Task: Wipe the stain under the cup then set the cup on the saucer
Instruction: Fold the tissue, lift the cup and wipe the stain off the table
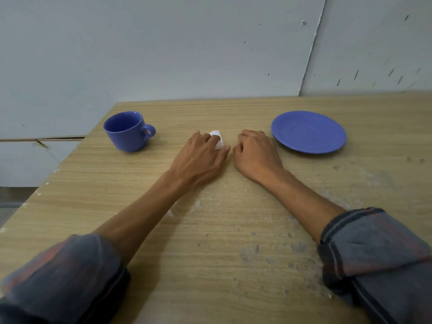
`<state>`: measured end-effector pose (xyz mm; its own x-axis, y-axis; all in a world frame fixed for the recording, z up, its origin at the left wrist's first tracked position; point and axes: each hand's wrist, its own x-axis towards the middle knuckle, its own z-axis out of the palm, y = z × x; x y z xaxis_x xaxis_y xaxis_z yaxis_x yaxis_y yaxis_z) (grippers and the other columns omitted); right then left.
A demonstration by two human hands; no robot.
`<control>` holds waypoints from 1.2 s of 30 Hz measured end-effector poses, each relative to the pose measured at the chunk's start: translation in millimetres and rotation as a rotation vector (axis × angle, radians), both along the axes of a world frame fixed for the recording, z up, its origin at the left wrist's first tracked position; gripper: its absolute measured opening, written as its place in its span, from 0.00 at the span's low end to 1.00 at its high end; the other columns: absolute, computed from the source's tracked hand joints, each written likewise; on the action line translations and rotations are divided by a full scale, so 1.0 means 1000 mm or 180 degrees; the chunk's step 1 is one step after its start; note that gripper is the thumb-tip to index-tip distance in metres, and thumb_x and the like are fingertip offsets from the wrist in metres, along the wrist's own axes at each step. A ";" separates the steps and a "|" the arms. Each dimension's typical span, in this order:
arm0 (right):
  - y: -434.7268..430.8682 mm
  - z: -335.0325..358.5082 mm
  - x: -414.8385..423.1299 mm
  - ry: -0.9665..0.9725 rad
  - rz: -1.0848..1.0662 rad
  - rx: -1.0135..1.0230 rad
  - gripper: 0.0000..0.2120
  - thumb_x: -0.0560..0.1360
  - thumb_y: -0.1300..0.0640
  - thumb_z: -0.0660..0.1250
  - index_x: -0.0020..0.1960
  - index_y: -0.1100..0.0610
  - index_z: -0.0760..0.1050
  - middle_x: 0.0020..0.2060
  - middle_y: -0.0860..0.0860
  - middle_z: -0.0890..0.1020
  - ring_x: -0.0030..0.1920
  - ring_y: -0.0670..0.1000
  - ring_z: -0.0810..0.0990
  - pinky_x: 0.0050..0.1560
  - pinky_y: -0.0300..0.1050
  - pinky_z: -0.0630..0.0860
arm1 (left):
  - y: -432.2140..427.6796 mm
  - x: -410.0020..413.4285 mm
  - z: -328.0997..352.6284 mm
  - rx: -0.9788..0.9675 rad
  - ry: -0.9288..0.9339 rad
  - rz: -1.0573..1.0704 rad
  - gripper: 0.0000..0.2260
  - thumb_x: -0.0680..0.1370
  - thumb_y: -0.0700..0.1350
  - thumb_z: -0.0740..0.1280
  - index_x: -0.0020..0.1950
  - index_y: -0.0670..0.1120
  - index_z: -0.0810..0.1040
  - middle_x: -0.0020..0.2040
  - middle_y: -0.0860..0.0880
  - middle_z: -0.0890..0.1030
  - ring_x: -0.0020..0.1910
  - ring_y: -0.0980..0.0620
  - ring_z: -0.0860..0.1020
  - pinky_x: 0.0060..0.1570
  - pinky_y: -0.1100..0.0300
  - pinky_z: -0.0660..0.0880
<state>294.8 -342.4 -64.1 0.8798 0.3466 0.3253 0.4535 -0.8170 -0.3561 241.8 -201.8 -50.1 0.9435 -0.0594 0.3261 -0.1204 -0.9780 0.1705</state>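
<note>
A: Head view — where did the things sit?
B: The blue cup (126,131) stood upright at the left of the wooden surface (210,242), handle to the right; the blue saucer (308,132) lay bare at the right, well apart from it.
A: And the hands?
B: The left hand (201,157) lay palm down between them, fingers pressing a small white tissue (217,139) against the surface. The right hand (256,153) rested just beside the saucer, fingers loosely curled, holding nothing.

Head view looks forward and down, close over the table (210,242).
</note>
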 end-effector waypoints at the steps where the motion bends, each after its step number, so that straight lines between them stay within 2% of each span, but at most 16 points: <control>1: 0.000 0.000 0.000 -0.0004 0.0010 0.0005 0.15 0.75 0.56 0.54 0.48 0.62 0.77 0.53 0.56 0.80 0.56 0.58 0.75 0.58 0.53 0.70 | 0.003 -0.005 -0.001 0.0071 0.0019 -0.0166 0.19 0.81 0.51 0.56 0.55 0.38 0.78 0.48 0.39 0.79 0.49 0.41 0.76 0.65 0.49 0.66; 3: 0.000 0.000 -0.001 0.0009 0.0013 0.0026 0.14 0.75 0.56 0.54 0.48 0.61 0.77 0.51 0.56 0.80 0.55 0.58 0.75 0.57 0.53 0.71 | 0.012 -0.013 -0.001 0.0247 0.0137 -0.0379 0.18 0.82 0.50 0.55 0.57 0.40 0.79 0.51 0.41 0.80 0.50 0.44 0.76 0.68 0.49 0.64; 6: 0.000 0.001 -0.001 0.0063 0.0006 0.0028 0.14 0.75 0.57 0.54 0.48 0.61 0.77 0.52 0.55 0.80 0.55 0.57 0.75 0.58 0.53 0.70 | 0.021 -0.013 0.000 0.0374 0.0334 -0.0405 0.20 0.83 0.48 0.51 0.62 0.41 0.78 0.62 0.43 0.79 0.62 0.48 0.76 0.74 0.51 0.53; 10: -0.001 0.002 -0.002 0.0127 0.0012 0.0031 0.17 0.75 0.56 0.55 0.55 0.62 0.77 0.58 0.57 0.79 0.60 0.58 0.74 0.62 0.53 0.68 | 0.022 0.004 0.000 0.0499 0.0556 0.0075 0.22 0.83 0.48 0.47 0.56 0.38 0.77 0.61 0.41 0.78 0.64 0.46 0.75 0.74 0.47 0.52; 14: -0.001 0.002 -0.002 0.0088 0.0031 -0.0017 0.15 0.75 0.56 0.55 0.52 0.62 0.77 0.56 0.56 0.80 0.59 0.58 0.75 0.61 0.53 0.69 | 0.016 0.015 0.000 0.0256 0.0644 0.0215 0.23 0.83 0.48 0.48 0.57 0.35 0.77 0.64 0.40 0.77 0.64 0.44 0.75 0.74 0.46 0.49; 19: 0.000 0.002 -0.003 0.0084 0.0047 0.0038 0.10 0.75 0.56 0.55 0.40 0.58 0.71 0.44 0.54 0.79 0.51 0.56 0.75 0.55 0.53 0.71 | 0.031 -0.016 0.000 0.0093 0.0390 -0.0470 0.19 0.83 0.46 0.52 0.61 0.39 0.78 0.66 0.42 0.77 0.66 0.48 0.74 0.73 0.56 0.49; 22: 0.000 0.001 -0.003 0.0086 0.0059 0.0019 0.09 0.75 0.56 0.55 0.39 0.57 0.69 0.45 0.54 0.79 0.51 0.56 0.75 0.56 0.53 0.70 | 0.042 -0.031 -0.004 0.0270 0.0352 -0.0634 0.19 0.83 0.46 0.51 0.69 0.41 0.72 0.71 0.45 0.73 0.70 0.51 0.69 0.73 0.54 0.51; 25: -0.001 0.001 -0.002 0.0070 0.0070 -0.0103 0.13 0.75 0.55 0.55 0.46 0.60 0.76 0.53 0.55 0.80 0.57 0.57 0.74 0.61 0.53 0.69 | 0.037 -0.011 -0.008 0.0257 0.0648 -0.0035 0.21 0.84 0.47 0.47 0.73 0.40 0.64 0.75 0.40 0.65 0.75 0.47 0.62 0.74 0.47 0.52; 28: -0.001 0.000 0.000 0.0036 0.0054 -0.0158 0.15 0.75 0.55 0.54 0.49 0.60 0.76 0.56 0.55 0.79 0.59 0.56 0.74 0.62 0.53 0.68 | 0.025 0.020 0.001 -0.0045 0.0972 0.0413 0.22 0.84 0.48 0.45 0.70 0.40 0.68 0.76 0.38 0.62 0.74 0.43 0.62 0.73 0.44 0.52; 31: 0.000 -0.002 0.002 0.0034 0.0044 -0.0071 0.16 0.75 0.57 0.54 0.53 0.60 0.77 0.57 0.55 0.80 0.59 0.56 0.74 0.61 0.53 0.68 | 0.011 0.018 0.003 -0.0209 0.0853 -0.0019 0.25 0.83 0.52 0.45 0.71 0.39 0.68 0.75 0.40 0.64 0.74 0.48 0.63 0.74 0.49 0.47; 34: 0.001 -0.002 0.002 0.0008 0.0006 -0.0040 0.18 0.74 0.58 0.54 0.58 0.61 0.76 0.60 0.56 0.79 0.61 0.57 0.73 0.63 0.53 0.67 | 0.016 -0.007 -0.005 -0.0143 0.0715 -0.0769 0.25 0.83 0.54 0.45 0.76 0.44 0.62 0.77 0.47 0.62 0.75 0.58 0.58 0.72 0.57 0.40; 36: 0.001 -0.003 0.002 0.0006 -0.0012 -0.0051 0.18 0.74 0.58 0.55 0.58 0.62 0.76 0.60 0.57 0.78 0.62 0.57 0.73 0.64 0.53 0.67 | 0.035 -0.014 -0.004 -0.0025 0.0700 -0.0573 0.24 0.84 0.52 0.45 0.75 0.43 0.63 0.76 0.46 0.63 0.75 0.58 0.58 0.73 0.57 0.41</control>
